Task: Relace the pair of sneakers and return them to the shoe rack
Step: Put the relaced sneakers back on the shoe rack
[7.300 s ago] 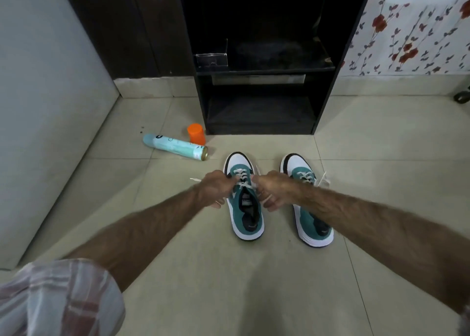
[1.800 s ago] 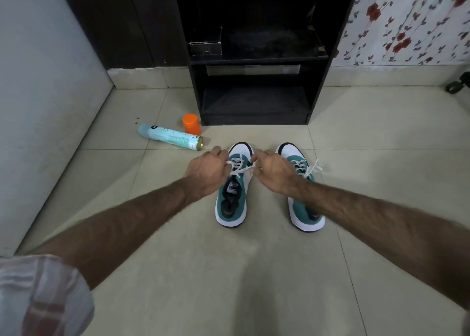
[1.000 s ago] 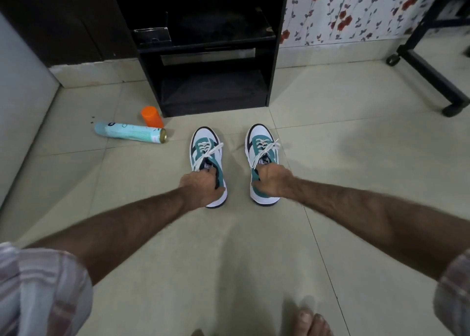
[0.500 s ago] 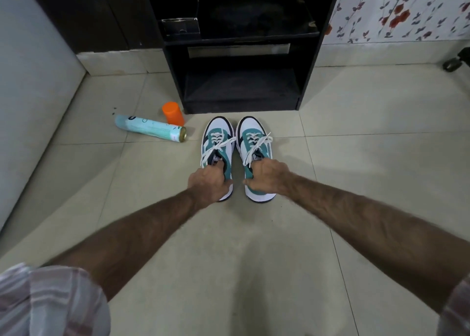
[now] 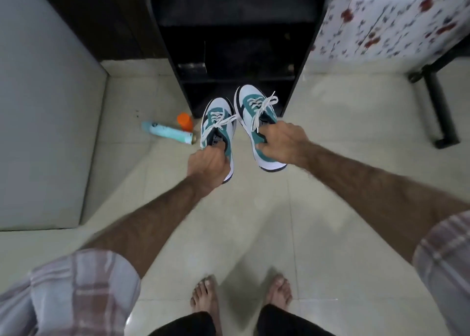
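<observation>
Step in hand: carrying both sneakers to the shoe rack [image 5: 236, 56], which stands straight ahead against the wall.
Left hand [image 5: 207, 166]: fingers curled into the opening of the left sneaker [image 5: 217, 127], gripping it at the collar near the heel; the toe points toward the rack.
Right hand [image 5: 281, 142]: fingers hooked into the opening of the right sneaker [image 5: 254, 114], holding it the same way, slightly nearer the rack than the other.
Sneakers: both appear lifted clear of the floor [image 5: 229, 234], just in front of the rack's lowest opening, side by side and apart from each other.
Laces [image 5: 264, 106]: white, threaded across both tongues, with loose ends or loops hanging; whether they are firmly knotted cannot be told.
Done, as judged: the relacing looks finished on both shoes.
Left to do: set the pair on a rack shelf and let go.
Beside the rack: a pale blue spray can [image 5: 167, 132] lies on the floor to the rack's left, with an orange cap [image 5: 185, 120] next to it.
Person: standing barefoot, facing the rack.
</observation>
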